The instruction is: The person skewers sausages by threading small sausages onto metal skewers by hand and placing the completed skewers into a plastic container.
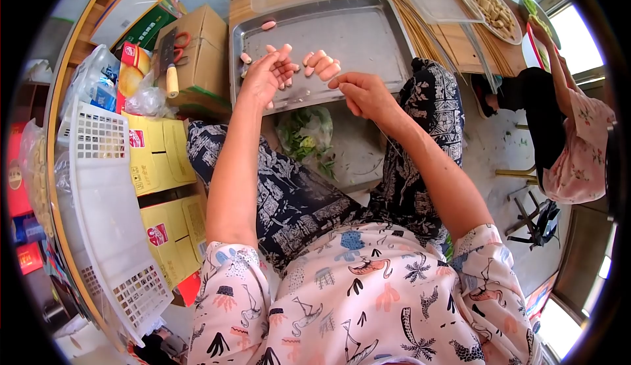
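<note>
My left hand (261,81) is over the near left part of a metal tray (384,29), palm turned up and fingers curled. A small pink sausage (284,52) appears to sit between its thumb and fingers. My right hand (365,94) is closed in a pinch at the tray's near edge. It grips a thin skewer (393,143), mostly hidden by the hand and forearm. Several pink sausages (322,64) are bunched just beyond its fingertips, seemingly on that skewer. Another sausage (268,25) lies in the tray toward the far left.
Bamboo skewers (420,29) lie right of the tray, near a plate of food pieces (486,6). Left stand a cardboard box (197,52) with a cleaver (169,59) and scissors, and a white plastic basket (105,200). Another person (578,135) sits at right. Bagged greens (305,135) are below.
</note>
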